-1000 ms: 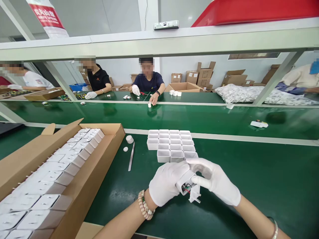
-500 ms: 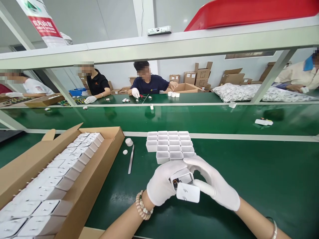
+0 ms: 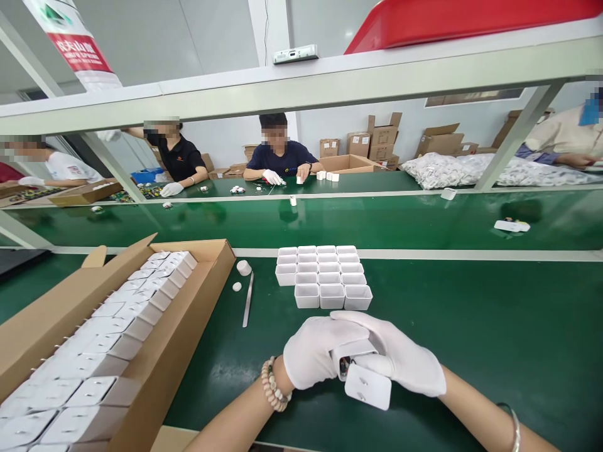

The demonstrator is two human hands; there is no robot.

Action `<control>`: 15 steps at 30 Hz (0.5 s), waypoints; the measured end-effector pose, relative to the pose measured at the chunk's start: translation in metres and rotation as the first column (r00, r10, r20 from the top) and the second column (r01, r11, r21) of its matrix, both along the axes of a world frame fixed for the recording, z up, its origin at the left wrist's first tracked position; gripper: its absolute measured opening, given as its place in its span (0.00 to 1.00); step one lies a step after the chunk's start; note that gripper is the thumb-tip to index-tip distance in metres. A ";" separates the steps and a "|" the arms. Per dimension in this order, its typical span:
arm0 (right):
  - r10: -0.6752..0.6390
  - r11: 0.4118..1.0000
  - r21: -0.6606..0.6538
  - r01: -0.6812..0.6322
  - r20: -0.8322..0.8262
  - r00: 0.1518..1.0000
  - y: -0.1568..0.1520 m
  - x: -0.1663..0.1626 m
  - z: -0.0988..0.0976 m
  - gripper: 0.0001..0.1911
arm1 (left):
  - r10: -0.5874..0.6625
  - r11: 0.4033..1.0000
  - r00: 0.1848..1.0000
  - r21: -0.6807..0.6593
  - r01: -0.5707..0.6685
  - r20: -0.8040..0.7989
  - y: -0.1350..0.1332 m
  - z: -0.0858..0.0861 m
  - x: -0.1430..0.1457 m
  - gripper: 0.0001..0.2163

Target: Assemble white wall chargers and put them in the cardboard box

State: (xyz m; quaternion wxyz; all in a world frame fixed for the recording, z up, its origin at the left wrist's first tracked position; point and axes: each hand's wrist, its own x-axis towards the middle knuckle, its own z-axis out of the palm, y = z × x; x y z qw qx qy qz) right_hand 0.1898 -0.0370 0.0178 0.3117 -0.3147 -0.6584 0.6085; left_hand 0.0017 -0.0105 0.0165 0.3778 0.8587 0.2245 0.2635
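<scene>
Both my hands wear white gloves and meet low over the green bench. My left hand [image 3: 313, 351] is closed around a white charger housing [image 3: 353, 351] whose open end shows coloured wires. My right hand [image 3: 400, 358] is closed on the same piece, with its flat white cover plate [image 3: 368, 387] hanging at the front. Just beyond my hands stands a block of several empty white plastic shells [image 3: 325, 276], open side up.
A long cardboard box [image 3: 188, 333] of finished white chargers lies at my left. Tweezers [image 3: 248, 299] and two small white caps [image 3: 244, 268] lie beside it. A green conveyor belt [image 3: 377, 220] runs across, with other people working on its far side.
My hands have dropped a little toward me with the charger. The cover plate has swung from prongs-down to face forward, now at the front of the housing.
</scene>
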 end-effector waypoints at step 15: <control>-0.105 0.993 0.053 0.107 -0.035 0.994 -0.005 -0.007 -0.001 0.29 | -0.017 0.996 0.984 -0.084 0.032 0.178 0.000 -0.005 0.000 0.15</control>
